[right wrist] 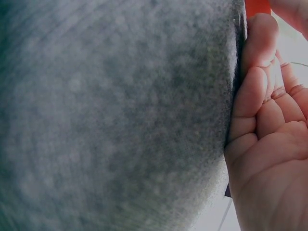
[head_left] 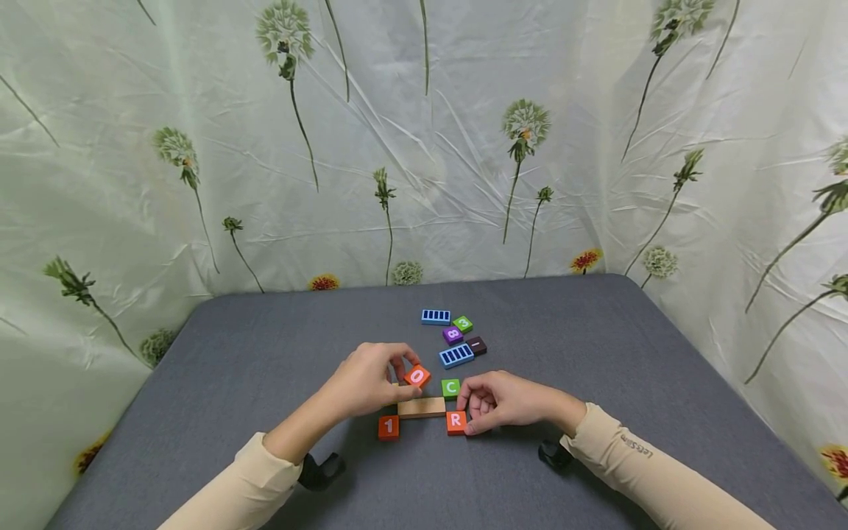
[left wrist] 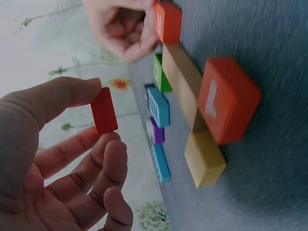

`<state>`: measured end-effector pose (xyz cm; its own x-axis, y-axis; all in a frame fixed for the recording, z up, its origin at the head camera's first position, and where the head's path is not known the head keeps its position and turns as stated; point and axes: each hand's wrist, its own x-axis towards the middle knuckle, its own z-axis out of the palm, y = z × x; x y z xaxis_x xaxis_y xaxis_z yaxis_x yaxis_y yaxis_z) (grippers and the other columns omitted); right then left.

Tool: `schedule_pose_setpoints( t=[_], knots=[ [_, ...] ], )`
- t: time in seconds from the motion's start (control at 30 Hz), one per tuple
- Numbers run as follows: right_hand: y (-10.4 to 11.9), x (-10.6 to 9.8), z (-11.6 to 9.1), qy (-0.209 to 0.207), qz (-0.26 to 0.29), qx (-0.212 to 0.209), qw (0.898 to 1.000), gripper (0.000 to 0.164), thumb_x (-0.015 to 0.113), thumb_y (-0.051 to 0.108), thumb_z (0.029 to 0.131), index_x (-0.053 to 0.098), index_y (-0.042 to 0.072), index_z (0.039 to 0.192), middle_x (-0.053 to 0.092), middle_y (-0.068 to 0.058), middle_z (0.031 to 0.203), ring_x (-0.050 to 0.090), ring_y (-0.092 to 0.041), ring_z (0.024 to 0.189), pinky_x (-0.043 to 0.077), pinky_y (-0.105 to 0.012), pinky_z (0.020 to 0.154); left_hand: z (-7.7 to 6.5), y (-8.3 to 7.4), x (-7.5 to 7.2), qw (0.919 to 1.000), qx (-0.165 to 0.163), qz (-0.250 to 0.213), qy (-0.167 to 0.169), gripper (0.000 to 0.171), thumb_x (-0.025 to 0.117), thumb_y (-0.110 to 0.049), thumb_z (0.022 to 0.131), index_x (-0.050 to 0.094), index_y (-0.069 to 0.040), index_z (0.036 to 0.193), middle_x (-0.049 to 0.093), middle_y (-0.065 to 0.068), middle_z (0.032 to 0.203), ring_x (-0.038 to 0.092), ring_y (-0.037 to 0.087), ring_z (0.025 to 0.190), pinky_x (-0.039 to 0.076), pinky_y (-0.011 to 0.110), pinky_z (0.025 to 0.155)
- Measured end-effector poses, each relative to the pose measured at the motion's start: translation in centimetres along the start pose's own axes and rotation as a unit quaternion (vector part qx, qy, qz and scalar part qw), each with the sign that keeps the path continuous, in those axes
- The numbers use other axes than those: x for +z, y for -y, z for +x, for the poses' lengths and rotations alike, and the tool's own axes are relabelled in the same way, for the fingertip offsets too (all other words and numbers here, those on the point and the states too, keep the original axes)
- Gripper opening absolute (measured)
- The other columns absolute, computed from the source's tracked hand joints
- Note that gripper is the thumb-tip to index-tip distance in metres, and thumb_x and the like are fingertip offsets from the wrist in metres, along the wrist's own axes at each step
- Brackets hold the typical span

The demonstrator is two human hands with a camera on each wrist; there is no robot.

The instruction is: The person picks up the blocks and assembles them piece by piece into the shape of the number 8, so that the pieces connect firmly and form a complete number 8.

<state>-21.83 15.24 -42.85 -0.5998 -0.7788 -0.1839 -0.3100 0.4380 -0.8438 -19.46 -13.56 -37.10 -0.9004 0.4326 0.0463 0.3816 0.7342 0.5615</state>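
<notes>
My left hand (head_left: 371, 379) pinches a small orange block marked 0 (head_left: 417, 376) between thumb and fingertip, raised above the table. In the left wrist view that block (left wrist: 104, 110) shows its plain side. My right hand (head_left: 506, 401) grips the orange R block (head_left: 456, 422) at its right side with thumb and forefinger. Between the hands lies a plain wooden plank (head_left: 422, 408). An orange block marked 1 (head_left: 389, 428) sits at its near left corner, and a green C block (head_left: 450, 389) at its far right. A yellow block (left wrist: 205, 159), mostly hidden in the head view, sits by the plank's left end.
Farther back lie two blue barred blocks (head_left: 436, 316), a green 3 block (head_left: 463, 324), a purple 8 block (head_left: 453, 336) and a dark block with a dash (head_left: 476, 345). The grey table (head_left: 278, 331) meets a dandelion-patterned curtain (head_left: 457, 184) behind.
</notes>
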Motion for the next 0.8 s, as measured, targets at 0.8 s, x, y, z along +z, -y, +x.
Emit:
schedule_pose_setpoints(
  t=[0.8],
  knots=[
    [-0.1,0.0,0.0,-0.007,-0.01,0.006,1.0,0.028,0.085,0.023,0.093,0.068,0.008,0.111,0.065,0.008,0.083,0.054,-0.001,0.071,0.045,-0.017,0.064,-8.7,-0.4,3.8,0.9995,-0.012,-0.023,0.019,0.031,0.095,-0.029,0.078,0.076,-0.028,0.102,0.058,-0.015,0.077,0.046,-0.001,0.058,0.038,0.025,0.052]
  ],
)
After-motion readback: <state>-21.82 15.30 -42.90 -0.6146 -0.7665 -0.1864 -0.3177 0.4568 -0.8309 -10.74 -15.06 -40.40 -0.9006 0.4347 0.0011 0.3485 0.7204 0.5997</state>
